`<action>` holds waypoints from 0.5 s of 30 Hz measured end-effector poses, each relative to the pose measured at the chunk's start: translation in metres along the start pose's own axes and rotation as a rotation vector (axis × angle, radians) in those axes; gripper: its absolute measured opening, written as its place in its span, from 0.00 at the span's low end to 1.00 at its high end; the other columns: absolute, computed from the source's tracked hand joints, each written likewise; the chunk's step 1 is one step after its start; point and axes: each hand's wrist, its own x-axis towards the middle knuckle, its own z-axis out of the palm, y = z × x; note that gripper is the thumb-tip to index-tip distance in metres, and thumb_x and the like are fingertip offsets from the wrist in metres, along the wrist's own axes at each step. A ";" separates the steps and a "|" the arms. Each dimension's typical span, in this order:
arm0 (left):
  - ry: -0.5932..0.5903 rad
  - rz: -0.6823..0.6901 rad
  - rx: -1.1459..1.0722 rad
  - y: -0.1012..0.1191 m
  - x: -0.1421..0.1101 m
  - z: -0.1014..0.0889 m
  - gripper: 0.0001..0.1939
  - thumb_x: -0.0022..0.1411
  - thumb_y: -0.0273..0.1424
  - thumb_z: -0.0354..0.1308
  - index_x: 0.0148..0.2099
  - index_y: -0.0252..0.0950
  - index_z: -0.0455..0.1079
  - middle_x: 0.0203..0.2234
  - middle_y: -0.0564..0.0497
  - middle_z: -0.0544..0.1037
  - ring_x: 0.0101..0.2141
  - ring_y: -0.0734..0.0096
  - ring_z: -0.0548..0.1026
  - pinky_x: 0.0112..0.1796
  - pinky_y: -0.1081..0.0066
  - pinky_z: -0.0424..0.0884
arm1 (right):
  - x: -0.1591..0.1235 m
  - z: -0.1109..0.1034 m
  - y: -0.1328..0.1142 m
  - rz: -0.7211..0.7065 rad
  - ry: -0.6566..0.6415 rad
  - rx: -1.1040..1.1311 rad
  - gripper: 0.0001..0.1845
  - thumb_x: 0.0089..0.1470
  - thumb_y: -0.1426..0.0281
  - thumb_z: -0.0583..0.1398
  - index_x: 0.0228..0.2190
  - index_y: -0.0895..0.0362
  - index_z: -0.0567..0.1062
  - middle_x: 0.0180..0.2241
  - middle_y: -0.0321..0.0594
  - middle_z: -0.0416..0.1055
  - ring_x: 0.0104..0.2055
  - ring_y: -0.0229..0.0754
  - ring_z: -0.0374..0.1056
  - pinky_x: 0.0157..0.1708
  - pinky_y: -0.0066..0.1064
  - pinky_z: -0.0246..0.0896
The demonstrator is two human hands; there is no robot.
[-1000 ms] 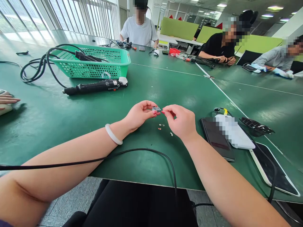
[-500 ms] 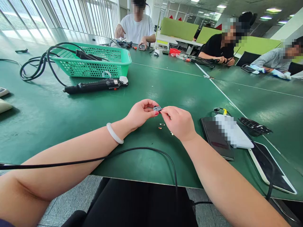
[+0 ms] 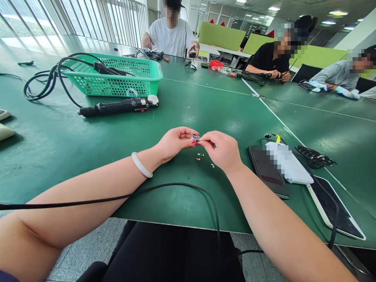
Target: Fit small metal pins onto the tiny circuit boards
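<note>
Between thumb and fingers, my left hand (image 3: 176, 144) pinches a small dark grey and silver electronic part (image 3: 195, 137), held just above the table; its exact kind is too small to make out. My right hand (image 3: 221, 149) is closed in a pinch at the right edge of that part. Whatever lies between its fingertips is hidden. Below the hands, on the green table (image 3: 176, 203), are a small pale rectangular piece (image 3: 200, 154), a tiny orange piece (image 3: 197, 159) and a small whitish piece (image 3: 212, 166).
A green basket (image 3: 117, 84) with cables stands at the back left, a black electric screwdriver (image 3: 117, 106) before it. To the right lie a dark phone (image 3: 266, 168), a white device (image 3: 293, 172) and a tablet (image 3: 335, 207). A black cable (image 3: 176, 184) crosses my left forearm. Co-workers sit opposite.
My hands stay together at the part, which has tilted slightly. The hand at the far left has left the view. A co-worker opposite has lifted a small object from the table.
</note>
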 end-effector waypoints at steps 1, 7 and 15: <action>-0.021 -0.025 -0.028 0.000 -0.001 0.000 0.10 0.53 0.20 0.61 0.40 0.29 0.71 0.30 0.49 0.78 0.31 0.78 0.76 0.41 0.69 0.71 | 0.000 0.000 -0.001 0.055 0.017 0.055 0.07 0.55 0.69 0.59 0.25 0.55 0.72 0.26 0.35 0.73 0.27 0.36 0.66 0.29 0.28 0.61; -0.124 -0.079 -0.070 0.002 -0.003 -0.001 0.15 0.56 0.26 0.61 0.48 0.32 0.71 0.29 0.49 0.79 0.31 0.77 0.76 0.41 0.70 0.72 | 0.001 0.002 -0.003 0.349 0.038 0.359 0.09 0.45 0.64 0.65 0.25 0.54 0.70 0.22 0.31 0.68 0.24 0.35 0.63 0.27 0.29 0.61; -0.083 -0.049 0.024 0.000 -0.001 0.001 0.15 0.56 0.22 0.59 0.47 0.30 0.70 0.29 0.49 0.79 0.30 0.77 0.76 0.40 0.69 0.72 | 0.002 -0.005 0.011 0.540 -0.212 0.558 0.10 0.43 0.64 0.64 0.22 0.55 0.69 0.21 0.32 0.69 0.24 0.35 0.63 0.27 0.30 0.58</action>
